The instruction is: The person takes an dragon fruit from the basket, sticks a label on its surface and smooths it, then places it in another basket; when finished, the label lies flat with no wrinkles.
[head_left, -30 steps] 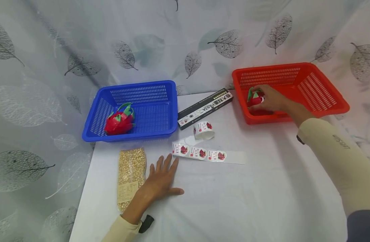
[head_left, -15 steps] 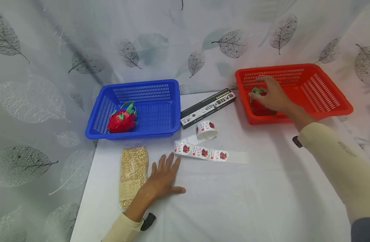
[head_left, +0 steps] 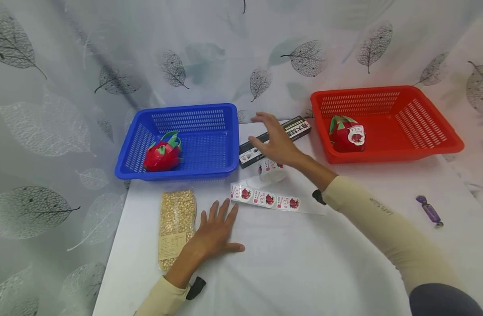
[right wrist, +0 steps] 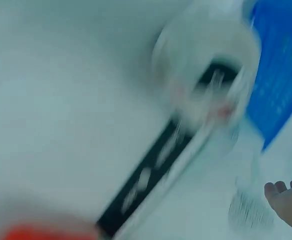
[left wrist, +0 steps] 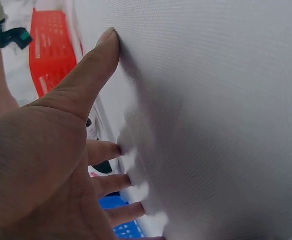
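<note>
Fingers spread, my left hand [head_left: 214, 232] rests on the white tablecloth between a bag of corn kernels [head_left: 177, 224] and a strip of dragon fruit labels [head_left: 265, 199]. My right hand [head_left: 279, 140] hovers with nothing in its bent, parted fingers; in the head view it overlaps a black-and-white pasta box [head_left: 251, 153]. Just below it stands the curled roll of labels [head_left: 272, 171], blurred in the right wrist view. A dragon fruit [head_left: 339, 131] with a round label [head_left: 357, 135] lies in the red basket [head_left: 387, 154]. Another dragon fruit [head_left: 162, 156] sits in the blue basket [head_left: 202, 145].
A purple-wrapped candy [head_left: 430, 212] lies on the right of the table. Behind the baskets hangs a leaf-print curtain [head_left: 221, 57], which also runs down the left side. Both baskets stand at the back edge of the table.
My right hand has let go of the dragon fruit in the red basket, lifted away and swung left over the pasta box. The candy has come into view. My left hand stays put.
</note>
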Tool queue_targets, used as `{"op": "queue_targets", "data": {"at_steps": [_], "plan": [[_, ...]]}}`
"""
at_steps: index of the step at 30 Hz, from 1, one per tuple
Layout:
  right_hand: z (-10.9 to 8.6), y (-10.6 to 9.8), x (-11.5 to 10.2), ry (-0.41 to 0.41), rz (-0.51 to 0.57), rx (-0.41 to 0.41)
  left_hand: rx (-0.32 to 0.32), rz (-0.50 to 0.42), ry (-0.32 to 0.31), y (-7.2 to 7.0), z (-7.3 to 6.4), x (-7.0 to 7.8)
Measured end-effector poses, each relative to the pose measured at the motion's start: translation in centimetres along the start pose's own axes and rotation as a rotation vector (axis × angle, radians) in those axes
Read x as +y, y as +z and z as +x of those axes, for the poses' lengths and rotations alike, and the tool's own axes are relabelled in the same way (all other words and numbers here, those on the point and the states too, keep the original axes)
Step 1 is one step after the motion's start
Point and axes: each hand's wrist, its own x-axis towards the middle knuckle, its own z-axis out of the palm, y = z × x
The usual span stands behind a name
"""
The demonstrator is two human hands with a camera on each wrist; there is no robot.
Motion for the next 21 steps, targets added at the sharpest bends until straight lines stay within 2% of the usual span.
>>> {"op": "queue_targets", "data": {"at_steps": [3,6,16,21], "plan": [[0.1,3.3,-0.9,0.014,0.035,-0.038,-0.003,-0.001,-0.003,0.0,-0.1,-0.2],[0.1,5.4,-1.4,0.038,0.047,-0.061,-0.005,-0.006,-0.003,0.0,-0.2,-0.3],[-0.5,8.0,-1.5,0.053,0.066,-0.053,0.009,-0.003,0.005,-0.1,-0.2,-0.2],[-0.6,8.6,-1.5,0.076,0.064,-0.034,0.044,-0.034,0.048,-0.8,-0.4,-0.7]]}}
